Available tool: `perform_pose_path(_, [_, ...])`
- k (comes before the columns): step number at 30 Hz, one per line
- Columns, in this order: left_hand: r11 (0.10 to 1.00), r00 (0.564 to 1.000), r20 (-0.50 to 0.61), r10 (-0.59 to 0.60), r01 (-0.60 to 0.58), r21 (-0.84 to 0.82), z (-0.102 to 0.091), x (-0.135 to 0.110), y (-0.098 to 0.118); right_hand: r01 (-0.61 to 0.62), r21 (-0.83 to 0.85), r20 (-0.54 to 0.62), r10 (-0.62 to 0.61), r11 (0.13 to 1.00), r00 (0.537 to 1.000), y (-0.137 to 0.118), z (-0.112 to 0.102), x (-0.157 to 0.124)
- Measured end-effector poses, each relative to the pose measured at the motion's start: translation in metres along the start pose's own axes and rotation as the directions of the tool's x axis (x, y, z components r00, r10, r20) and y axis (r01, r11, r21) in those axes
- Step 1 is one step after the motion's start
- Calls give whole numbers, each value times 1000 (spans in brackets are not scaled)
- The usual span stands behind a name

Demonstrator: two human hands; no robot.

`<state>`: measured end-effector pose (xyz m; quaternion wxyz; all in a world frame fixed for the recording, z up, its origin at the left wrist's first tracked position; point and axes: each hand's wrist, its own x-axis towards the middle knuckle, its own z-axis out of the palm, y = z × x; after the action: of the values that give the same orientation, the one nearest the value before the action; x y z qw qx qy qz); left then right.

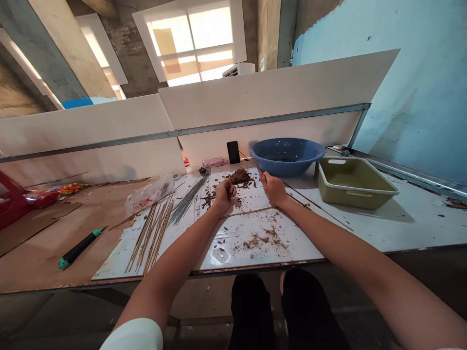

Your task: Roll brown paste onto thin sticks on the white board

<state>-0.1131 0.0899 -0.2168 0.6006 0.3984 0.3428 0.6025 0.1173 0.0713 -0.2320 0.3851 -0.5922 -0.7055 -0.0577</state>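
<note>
My right hand (273, 188) is closed around a thin dark stick (251, 164), whose far end sticks out beyond my fingers towards the back of the table. To its left, my left hand (225, 193) has its fingers curled in; whether anything is between them is hidden. Just behind and between both hands lies a brown clump (240, 176), like clay or soil, with crumbs scattered around it. A long thin stick (251, 212) lies across the white board in front of my hands. More brown crumbs (264, 239) are spread nearer the front edge.
Bamboo sticks (152, 236) and grey wires (188, 197) lie left of my hands, near a plastic bag (149, 193) and a black-green handled tool (80, 248). At the back stand a phone (233, 152), a bottle (214, 162), a blue basin (287, 167) and an olive tub (350, 194).
</note>
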Motion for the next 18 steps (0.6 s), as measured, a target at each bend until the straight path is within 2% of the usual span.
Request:
perform_pose_path(6, [993, 993, 18, -114, 114, -22, -1, 2, 0, 10, 14, 3, -10, 1000, 1000, 1, 1, 0])
perform_pose_path(12, [998, 997, 32, -69, 69, -7, -2, 1, -1, 9, -2, 13, -9, 1000, 1000, 1, 0, -1])
perform_pose_path(18, [991, 992, 56, -115, 118, -56, 0, 1, 1, 3, -27, 8, -2, 1000, 1000, 0, 1, 0])
